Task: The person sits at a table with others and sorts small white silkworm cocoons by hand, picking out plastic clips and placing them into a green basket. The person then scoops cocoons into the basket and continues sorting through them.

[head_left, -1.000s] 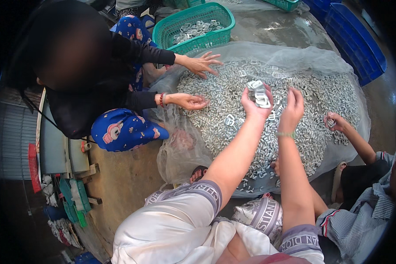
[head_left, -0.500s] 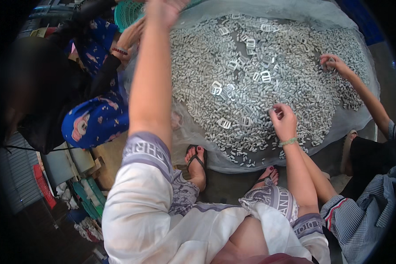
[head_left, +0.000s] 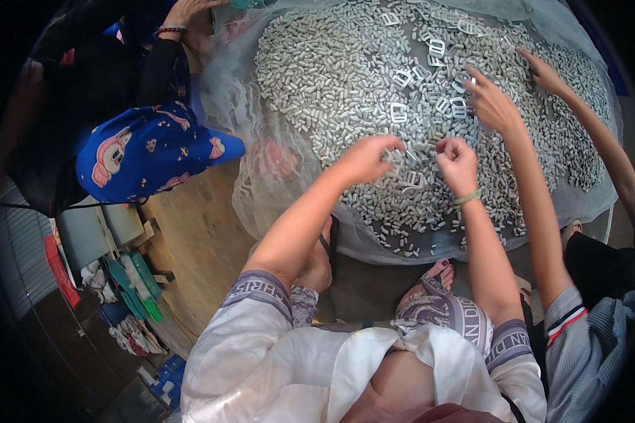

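Note:
My left hand (head_left: pixel 367 161) hangs low over the near part of a broad pile of small grey cylinder-shaped pieces (head_left: pixel 331 77). Its thumb and fingers are apart, close to pale slotted buckles; one buckle (head_left: pixel 413 181) lies just beside it. Just to the right, my right hand (head_left: pixel 458 166) is closed with its fingertips pinched together above the pile. Whatever may be in that pinch is too small to make out. More white slotted buckles, such as this one (head_left: pixel 398 113), lie scattered across the middle of the pile.
Under the pile spreads a translucent sheet (head_left: pixel 240 169), bunched at the left. A co-worker's hand (head_left: pixel 494 106) and second hand (head_left: pixel 543 74) reach in from the right. At upper left, another person's hand (head_left: pixel 187 10) shows near blue patterned cloth (head_left: pixel 134 151). Wooden boarding (head_left: pixel 197 261) lies left.
My left hand has come back from the far upper left down to the pile beside my right hand. The right co-worker's second hand has entered over the buckles. The view has shifted.

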`<act>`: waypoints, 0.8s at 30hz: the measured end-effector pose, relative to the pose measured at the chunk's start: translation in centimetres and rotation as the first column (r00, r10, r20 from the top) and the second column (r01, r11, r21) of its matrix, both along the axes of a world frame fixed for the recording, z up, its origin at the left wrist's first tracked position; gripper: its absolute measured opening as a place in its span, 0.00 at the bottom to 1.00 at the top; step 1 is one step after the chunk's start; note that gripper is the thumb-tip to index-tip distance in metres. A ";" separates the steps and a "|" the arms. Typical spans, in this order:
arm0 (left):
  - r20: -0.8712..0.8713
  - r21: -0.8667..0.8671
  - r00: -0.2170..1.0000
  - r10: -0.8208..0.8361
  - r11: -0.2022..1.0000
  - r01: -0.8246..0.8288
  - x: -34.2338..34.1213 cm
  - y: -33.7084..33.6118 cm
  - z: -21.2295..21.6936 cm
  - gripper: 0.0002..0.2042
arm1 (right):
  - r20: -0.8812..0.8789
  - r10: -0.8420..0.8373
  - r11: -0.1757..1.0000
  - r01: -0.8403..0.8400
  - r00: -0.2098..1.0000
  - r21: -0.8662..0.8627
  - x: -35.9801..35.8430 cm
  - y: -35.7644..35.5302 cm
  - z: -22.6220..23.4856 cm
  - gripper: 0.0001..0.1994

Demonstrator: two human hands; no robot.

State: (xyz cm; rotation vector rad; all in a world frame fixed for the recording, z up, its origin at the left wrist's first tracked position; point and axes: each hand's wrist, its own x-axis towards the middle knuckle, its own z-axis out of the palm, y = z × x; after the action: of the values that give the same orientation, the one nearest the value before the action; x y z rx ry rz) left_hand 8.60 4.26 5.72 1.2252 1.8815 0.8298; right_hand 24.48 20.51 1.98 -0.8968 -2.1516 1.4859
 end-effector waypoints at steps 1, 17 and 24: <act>0.065 0.035 0.995 0.077 0.996 -0.079 -0.9 -0.1 -0.2 0.16 | -0.037 -0.007 0.958 -0.004 0.999 -0.287 0.0 0.8 -0.2 0.05; 0.143 0.134 0.985 0.094 0.984 -0.113 -2.1 -1.3 -2.1 0.07 | 0.044 0.143 0.988 -0.140 0.989 -0.061 1.0 1.4 0.1 0.08; -0.481 -0.140 0.832 -0.276 0.961 0.238 1.4 -3.9 -1.2 0.15 | 0.603 0.326 0.760 -0.581 0.728 0.290 0.2 -5.0 4.1 0.23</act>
State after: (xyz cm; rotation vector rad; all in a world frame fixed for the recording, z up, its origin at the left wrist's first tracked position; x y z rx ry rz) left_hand 9.99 0.33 4.56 1.7211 2.0482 0.3037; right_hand 24.65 15.48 6.09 -0.6392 -3.1561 0.8533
